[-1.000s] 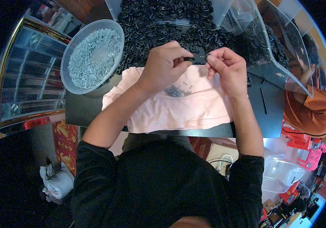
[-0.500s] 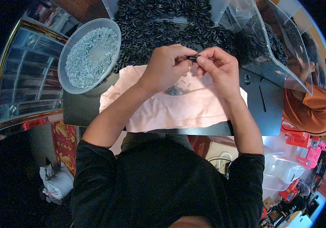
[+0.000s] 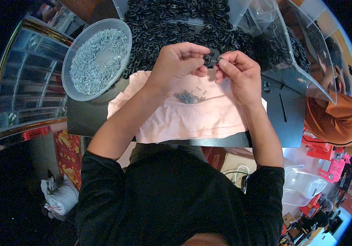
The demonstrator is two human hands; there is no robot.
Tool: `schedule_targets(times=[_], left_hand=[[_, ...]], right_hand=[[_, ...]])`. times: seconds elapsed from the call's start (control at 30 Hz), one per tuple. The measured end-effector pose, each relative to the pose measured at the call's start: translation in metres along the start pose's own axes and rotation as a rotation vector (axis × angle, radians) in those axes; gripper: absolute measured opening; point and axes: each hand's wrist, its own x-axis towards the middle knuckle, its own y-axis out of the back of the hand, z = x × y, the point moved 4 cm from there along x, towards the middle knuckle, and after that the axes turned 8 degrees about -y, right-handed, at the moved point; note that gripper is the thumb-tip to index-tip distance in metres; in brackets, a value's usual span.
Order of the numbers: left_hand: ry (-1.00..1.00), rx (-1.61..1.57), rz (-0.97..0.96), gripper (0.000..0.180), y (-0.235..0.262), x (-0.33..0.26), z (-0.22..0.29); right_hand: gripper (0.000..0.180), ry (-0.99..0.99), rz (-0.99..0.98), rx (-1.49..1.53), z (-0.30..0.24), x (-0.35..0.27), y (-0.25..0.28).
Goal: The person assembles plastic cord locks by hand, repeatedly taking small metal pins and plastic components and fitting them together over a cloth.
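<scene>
Both hands are raised over the far edge of a pink cloth [image 3: 163, 123]. Thumb and fingers of my left hand [image 3: 178, 65] pinch a small black plastic link [image 3: 207, 60]. My right hand [image 3: 239, 71] pinches another small dark piece [image 3: 219, 60] a short way to its right; its exact kind is too small to tell. A thin light line, perhaps a pin, shows between the two pieces. Below the hands, a little pile of metal pins [image 3: 187, 97] lies on the cloth, several scattered around it.
A clear round tub [image 3: 66, 82] of silvery pins stands at the left. Many black links [image 3: 176, 28] cover the far table [image 3: 85, 119]. A clear bin [image 3: 307, 74] stands at the right, near small dark parts [image 3: 266, 86] and a thin black rod [image 3: 283, 107]. Beyond is a person in orange [image 3: 334, 119].
My hands have drawn slightly apart, and the black pieces, close together before, now have a narrow gap between them. The pin pile is in fuller view.
</scene>
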Motion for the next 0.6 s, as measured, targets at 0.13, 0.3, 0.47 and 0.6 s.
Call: schedule_targets(times=[0.13,0.3,0.47,0.6], left_hand=[[0.003,-0.020,0.019,0.023,-0.0004,-0.0006,0.0027],[-0.018,0.012,0.026,0.022,-0.0028,-0.0019,0.0055],[-0.029,-0.005,0.024,0.022,-0.0037,-0.0020,0.0050],[-0.033,-0.022,0.026,0.021,-0.0036,-0.0024,0.0048]], right_hand=[[0.004,0.003,0.035,-0.019,-0.0016,-0.0004,0.0032],[0.004,-0.029,0.044,-0.003,0.0016,0.0002,0.0032],[0.005,0.001,0.054,-0.020,0.0013,0.0000,0.0019],[0.006,0.016,0.073,-0.041,0.0006,-0.0003,0.0017]])
